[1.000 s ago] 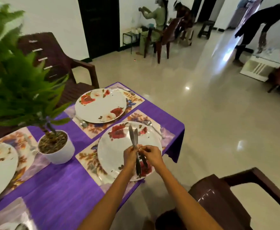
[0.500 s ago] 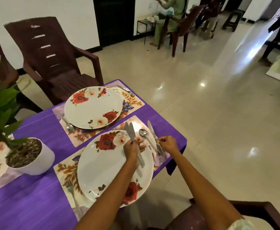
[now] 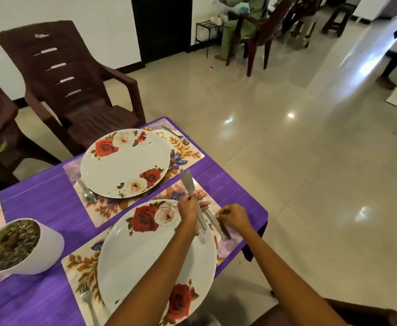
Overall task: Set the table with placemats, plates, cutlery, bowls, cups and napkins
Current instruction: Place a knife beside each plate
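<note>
One knife down, two left in hand
Since a second ago the right hand (image 3: pixel 232 217) has split from the left hand (image 3: pixel 188 211) and pinches, apparently, a knife (image 3: pixel 219 228) flat just right of the near plate (image 3: pixel 156 260); the left grips two knives (image 3: pixel 189 184).

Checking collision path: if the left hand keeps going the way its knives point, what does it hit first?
The left hand holds knives pointing away, up the table. Ahead looks like bare purple tablecloth, then probably the far placemat beside the far plate. Height is unclear.
</note>
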A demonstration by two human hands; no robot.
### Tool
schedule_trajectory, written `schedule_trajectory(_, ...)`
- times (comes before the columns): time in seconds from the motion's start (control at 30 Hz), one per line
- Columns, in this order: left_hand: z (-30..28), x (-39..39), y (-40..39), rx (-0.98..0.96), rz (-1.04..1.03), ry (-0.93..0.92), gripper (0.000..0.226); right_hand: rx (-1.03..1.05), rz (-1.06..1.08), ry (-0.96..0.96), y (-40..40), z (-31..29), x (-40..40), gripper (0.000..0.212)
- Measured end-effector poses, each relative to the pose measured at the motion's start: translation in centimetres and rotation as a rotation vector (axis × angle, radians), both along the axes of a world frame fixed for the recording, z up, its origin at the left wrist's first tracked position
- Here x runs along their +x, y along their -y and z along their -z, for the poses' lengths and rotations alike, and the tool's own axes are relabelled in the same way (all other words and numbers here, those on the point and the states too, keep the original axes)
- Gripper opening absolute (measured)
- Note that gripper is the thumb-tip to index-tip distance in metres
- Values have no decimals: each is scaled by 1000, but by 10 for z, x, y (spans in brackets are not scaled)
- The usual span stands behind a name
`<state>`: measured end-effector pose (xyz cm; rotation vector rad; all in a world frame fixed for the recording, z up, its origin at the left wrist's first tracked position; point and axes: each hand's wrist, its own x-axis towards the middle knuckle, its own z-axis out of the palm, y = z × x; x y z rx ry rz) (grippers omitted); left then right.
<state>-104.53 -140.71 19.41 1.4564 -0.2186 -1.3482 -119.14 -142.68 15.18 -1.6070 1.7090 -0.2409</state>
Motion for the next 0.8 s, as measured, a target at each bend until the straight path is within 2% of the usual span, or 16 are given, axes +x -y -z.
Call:
schedule_trajectory(0.13, 4, -16, 17, -20, 49, 4, 19, 12, 31, 55, 3, -4, -2, 12)
schedule_trajectory(0.37, -1, -58, 76, -7, 163, -3, 20, -142, 375, 462, 54, -39, -38, 17)
schedule_trajectory(0.43, -1, -79, 99, -36, 176, -44, 23, -131, 315, 508, 78, -50, -52, 19)
schedule_trajectory(0.6, -4, -146, 166, -59, 131, -99, 25, 52, 32, 558, 158, -44, -102, 26)
schedule_trajectory(0.7, 12, -191, 211, -17, 87, -83, 25, 113, -5, 626, 207, -35, -149, 19)
schedule_trajectory(0.8, 21, -228, 242, 12, 98, -64, 25, 122, 31, 600, 234, -27, -183, 21)
